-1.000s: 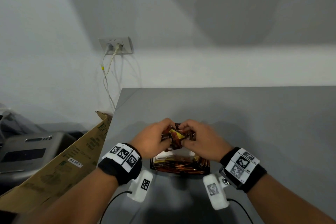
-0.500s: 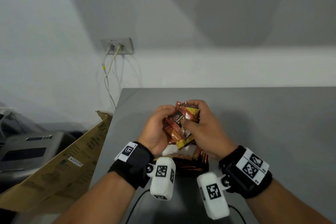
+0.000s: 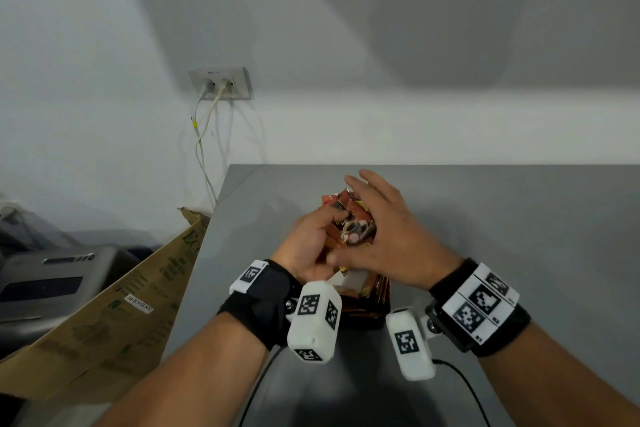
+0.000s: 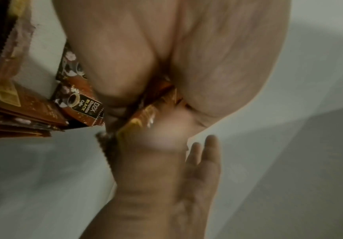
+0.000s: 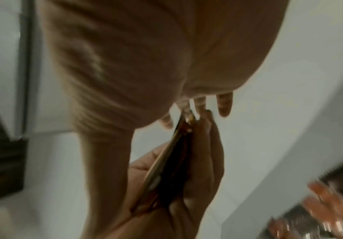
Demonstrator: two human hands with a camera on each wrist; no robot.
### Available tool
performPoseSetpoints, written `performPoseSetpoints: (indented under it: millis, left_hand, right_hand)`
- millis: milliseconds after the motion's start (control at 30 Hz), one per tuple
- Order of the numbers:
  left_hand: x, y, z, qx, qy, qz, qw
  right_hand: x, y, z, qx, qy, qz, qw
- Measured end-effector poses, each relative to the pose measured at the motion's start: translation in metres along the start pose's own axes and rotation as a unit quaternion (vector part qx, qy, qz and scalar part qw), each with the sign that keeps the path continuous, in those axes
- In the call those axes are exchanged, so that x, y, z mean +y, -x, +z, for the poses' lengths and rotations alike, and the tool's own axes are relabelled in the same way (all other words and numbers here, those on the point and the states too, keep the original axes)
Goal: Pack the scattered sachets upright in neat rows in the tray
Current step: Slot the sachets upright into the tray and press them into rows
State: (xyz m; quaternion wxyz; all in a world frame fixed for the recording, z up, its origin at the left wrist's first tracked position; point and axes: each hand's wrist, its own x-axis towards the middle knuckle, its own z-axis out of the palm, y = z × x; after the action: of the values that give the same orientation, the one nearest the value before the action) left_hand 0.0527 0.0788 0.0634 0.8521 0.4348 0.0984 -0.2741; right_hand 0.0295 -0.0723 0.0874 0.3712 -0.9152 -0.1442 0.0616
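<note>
My left hand (image 3: 310, 243) grips a bundle of brown coffee sachets (image 3: 353, 229) above the grey table. My right hand (image 3: 391, 236) lies against the bundle's right side with straight, spread fingers. The left wrist view shows the sachets (image 4: 80, 103) pinched under the palm, with the right hand's fingers (image 4: 205, 161) beyond. In the right wrist view the bundle (image 5: 166, 169) appears edge-on inside the left hand (image 5: 205, 161). The dark tray (image 3: 379, 317) sits just below the hands, mostly hidden, with more sachets (image 3: 367, 288) standing in it.
The grey table (image 3: 485, 218) meets a white wall at the back. Past its left edge leans a cardboard box (image 3: 114, 315), with a grey machine (image 3: 52, 274) beyond. A wall socket (image 3: 221, 83) has cables hanging down near the table's back left corner.
Both hands lifted the bundle of sachets up from the tray. The right hand has loosened its grip and now lies straight-fingered against the bundle, which the left hand keeps hold of.
</note>
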Motion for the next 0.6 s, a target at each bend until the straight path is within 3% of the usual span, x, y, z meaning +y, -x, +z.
performPoseSetpoints:
  millis: [67, 167, 367, 500, 600]
  left_hand:
    - [0.000, -0.003, 0.002, 0.014, -0.004, 0.010, 1.000]
    - [-0.001, -0.003, 0.005, -0.007, -0.008, 0.022, 1.000]
    - [-0.002, 0.004, 0.000, -0.092, 0.038, 0.026, 0.995]
    - [-0.002, 0.000, 0.002, -0.096, 0.029, 0.020, 0.995]
    - [-0.003, -0.002, 0.000, -0.086, 0.007, 0.003, 0.996]
  right_hand:
    - [-0.001, -0.001, -0.001, -0.033, 0.100, -0.029, 0.994]
    - [0.003, -0.006, 0.002, 0.014, 0.173, -0.069, 0.982]
    - [0.002, -0.005, -0.008, 0.013, 0.054, -0.069, 0.996]
    - [0.001, -0.006, -0.003, 0.042, 0.154, -0.112, 0.981]
    - [-0.002, -0.005, -0.007, -0.004, 0.132, -0.088, 0.987]
